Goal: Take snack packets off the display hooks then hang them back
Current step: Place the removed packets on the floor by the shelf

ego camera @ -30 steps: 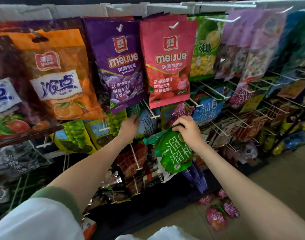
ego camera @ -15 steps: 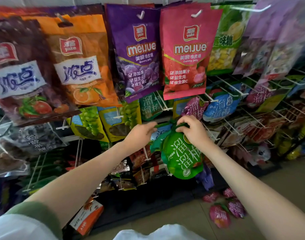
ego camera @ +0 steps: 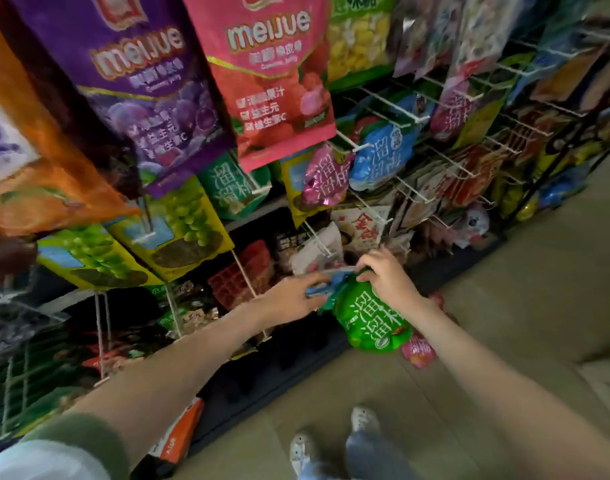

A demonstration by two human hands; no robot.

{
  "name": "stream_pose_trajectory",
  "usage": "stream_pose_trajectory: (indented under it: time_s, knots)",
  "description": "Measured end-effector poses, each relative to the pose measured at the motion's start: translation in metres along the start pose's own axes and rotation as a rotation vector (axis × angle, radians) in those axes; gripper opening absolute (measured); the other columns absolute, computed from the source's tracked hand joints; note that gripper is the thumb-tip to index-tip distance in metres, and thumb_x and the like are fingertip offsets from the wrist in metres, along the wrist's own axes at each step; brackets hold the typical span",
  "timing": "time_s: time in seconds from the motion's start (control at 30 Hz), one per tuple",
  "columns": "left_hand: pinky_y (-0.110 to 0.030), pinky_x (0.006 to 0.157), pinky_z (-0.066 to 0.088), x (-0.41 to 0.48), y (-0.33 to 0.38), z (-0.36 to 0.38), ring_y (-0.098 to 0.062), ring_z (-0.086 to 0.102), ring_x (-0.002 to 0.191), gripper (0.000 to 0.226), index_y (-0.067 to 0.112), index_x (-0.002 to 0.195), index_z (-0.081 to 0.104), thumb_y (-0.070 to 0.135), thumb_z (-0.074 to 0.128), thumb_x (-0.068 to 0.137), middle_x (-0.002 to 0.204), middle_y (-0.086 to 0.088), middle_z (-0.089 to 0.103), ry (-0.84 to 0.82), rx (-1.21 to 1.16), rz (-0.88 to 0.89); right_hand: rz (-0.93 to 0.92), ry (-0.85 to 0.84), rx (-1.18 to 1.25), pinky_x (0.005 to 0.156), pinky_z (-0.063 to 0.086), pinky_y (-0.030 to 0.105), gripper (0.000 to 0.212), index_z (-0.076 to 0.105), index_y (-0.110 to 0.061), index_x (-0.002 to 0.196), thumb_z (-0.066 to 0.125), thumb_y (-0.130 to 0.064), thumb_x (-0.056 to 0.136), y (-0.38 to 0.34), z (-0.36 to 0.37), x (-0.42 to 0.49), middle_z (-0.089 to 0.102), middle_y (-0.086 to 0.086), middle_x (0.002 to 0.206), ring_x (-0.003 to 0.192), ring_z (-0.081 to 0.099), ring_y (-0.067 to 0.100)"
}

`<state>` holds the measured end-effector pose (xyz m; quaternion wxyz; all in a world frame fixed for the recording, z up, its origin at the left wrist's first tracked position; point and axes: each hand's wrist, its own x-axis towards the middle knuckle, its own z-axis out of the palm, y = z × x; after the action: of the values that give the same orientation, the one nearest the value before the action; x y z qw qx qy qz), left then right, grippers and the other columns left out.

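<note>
My right hand (ego camera: 383, 277) grips the top of a round green snack packet (ego camera: 372, 322), which hangs below the hand, off the rack. A blue packet (ego camera: 326, 284) lies between both hands, pinched by my left hand (ego camera: 293, 296) at its left edge and touching the green one. White wire display hooks (ego camera: 362, 145) stick out of the rack above, and a matching green packet (ego camera: 232, 187) and a blue one (ego camera: 379, 155) hang there. Large purple (ego camera: 147, 88) and pink (ego camera: 272, 77) jelly bags hang at the top.
Yellow-green grape packets (ego camera: 178, 226) hang at left and an orange bag (ego camera: 43, 168) fills the far left. Pink packets (ego camera: 419, 351) lie on the tan floor below my right hand. My shoes (ego camera: 331, 441) stand near the rack's dark base. The rack runs on to the right.
Both hands came down and away from the middle hooks with the green packet. My left hand left the rack and now pinches a blue packet beside it. The view tilted down.
</note>
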<state>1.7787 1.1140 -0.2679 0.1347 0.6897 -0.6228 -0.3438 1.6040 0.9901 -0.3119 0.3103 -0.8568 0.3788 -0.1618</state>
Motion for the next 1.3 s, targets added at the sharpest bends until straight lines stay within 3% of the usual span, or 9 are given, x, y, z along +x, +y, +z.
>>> stream_pose_trajectory:
  time_s: [0.27, 0.37, 0.47, 0.53, 0.7, 0.83, 0.97, 1.1, 1.3]
  knots:
    - [-0.027, 0.104, 0.036, 0.098, 0.0, 0.13, -0.017, 0.045, 0.128, 0.065, 0.024, 0.142, 0.037, 0.05, 0.055, 0.086, 0.143, 0.001, 0.044, -0.261, 0.158, -0.079, 0.088, -0.078, -0.076, 0.066, 0.03, 0.037, 0.009, 0.067, -0.004, 0.067, 0.07, -0.006, 0.059, 0.147, 0.028, -0.036, 0.062, 0.017, 0.068, 0.07, 0.058, 0.038]
    - [-0.031, 0.101, 0.04, 0.153, -0.03, 0.209, -0.017, 0.05, 0.123, 0.075, 0.028, 0.136, 0.044, 0.067, 0.049, 0.073, 0.135, 0.003, 0.052, -0.323, 0.126, -0.059, 0.01, -0.147, -0.076, 0.065, 0.042, 0.036, 0.016, 0.068, -0.009, 0.069, 0.064, -0.009, 0.055, 0.22, 0.078, -0.042, 0.063, 0.012, 0.068, 0.067, 0.061, 0.035]
    - [-0.027, 0.107, 0.031, 0.2, -0.061, 0.286, -0.018, 0.04, 0.132, 0.068, 0.02, 0.143, 0.035, 0.05, 0.054, 0.085, 0.145, 0.001, 0.04, -0.403, 0.16, 0.016, 0.009, -0.143, -0.043, 0.077, 0.038, 0.037, 0.029, 0.067, -0.012, 0.074, 0.068, 0.005, 0.051, 0.296, 0.144, -0.056, 0.066, 0.006, 0.079, 0.081, 0.055, 0.026]
    - [-0.025, 0.105, 0.027, 0.226, -0.093, 0.346, -0.018, 0.038, 0.133, 0.073, 0.017, 0.144, 0.03, 0.055, 0.035, 0.082, 0.147, -0.002, 0.037, -0.401, 0.226, 0.032, 0.063, -0.126, -0.033, 0.082, 0.038, 0.034, 0.035, 0.069, -0.014, 0.076, 0.075, 0.008, 0.05, 0.349, 0.196, -0.068, 0.069, 0.004, 0.088, 0.088, 0.052, 0.019]
    - [-0.034, 0.105, 0.035, 0.276, -0.191, 0.498, -0.019, 0.037, 0.133, 0.06, 0.02, 0.145, 0.025, 0.038, 0.047, 0.093, 0.149, 0.0, 0.033, -0.454, 0.251, -0.051, 0.046, -0.137, -0.095, 0.061, 0.053, 0.029, 0.045, 0.073, -0.014, 0.07, 0.09, -0.003, 0.03, 0.47, 0.327, -0.089, 0.069, 0.001, 0.076, 0.074, 0.061, 0.02]
    - [-0.032, 0.105, 0.036, 0.31, -0.251, 0.581, -0.017, 0.037, 0.134, 0.055, 0.017, 0.148, 0.017, 0.031, 0.037, 0.099, 0.151, -0.002, 0.03, -0.489, 0.363, -0.019, 0.012, -0.074, -0.212, 0.072, 0.033, 0.025, 0.036, 0.07, -0.017, 0.075, 0.085, -0.007, 0.044, 0.545, 0.414, -0.104, 0.065, -0.003, 0.077, 0.084, 0.042, 0.014]
    - [-0.033, 0.094, 0.043, 0.344, -0.287, 0.629, -0.019, 0.047, 0.123, 0.051, 0.021, 0.148, 0.02, 0.026, 0.035, 0.1, 0.143, -0.001, 0.041, -0.407, 0.406, -0.06, -0.002, 0.067, -0.304, 0.073, 0.03, 0.028, 0.023, 0.067, -0.017, 0.075, 0.061, -0.01, 0.054, 0.595, 0.458, -0.102, 0.061, -0.001, 0.074, 0.083, 0.039, 0.016]
    - [-0.031, 0.096, 0.038, 0.366, -0.297, 0.642, -0.022, 0.039, 0.127, 0.051, 0.017, 0.146, 0.018, 0.022, 0.036, 0.098, 0.143, -0.005, 0.037, -0.311, 0.459, -0.124, 0.06, 0.109, -0.366, 0.085, 0.03, 0.035, 0.024, 0.064, -0.021, 0.09, 0.048, -0.015, 0.073, 0.612, 0.475, -0.088, 0.062, -0.002, 0.09, 0.092, 0.047, 0.02]
    - [-0.035, 0.104, 0.034, 0.36, -0.267, 0.599, -0.025, 0.033, 0.133, 0.069, 0.012, 0.149, 0.009, 0.028, 0.048, 0.094, 0.151, -0.007, 0.023, -0.263, 0.263, -0.245, 0.393, 0.034, -0.324, 0.094, 0.043, 0.047, 0.075, 0.048, -0.017, 0.134, 0.077, -0.01, 0.065, 0.575, 0.44, -0.091, 0.056, 0.006, 0.129, 0.117, 0.053, 0.03]
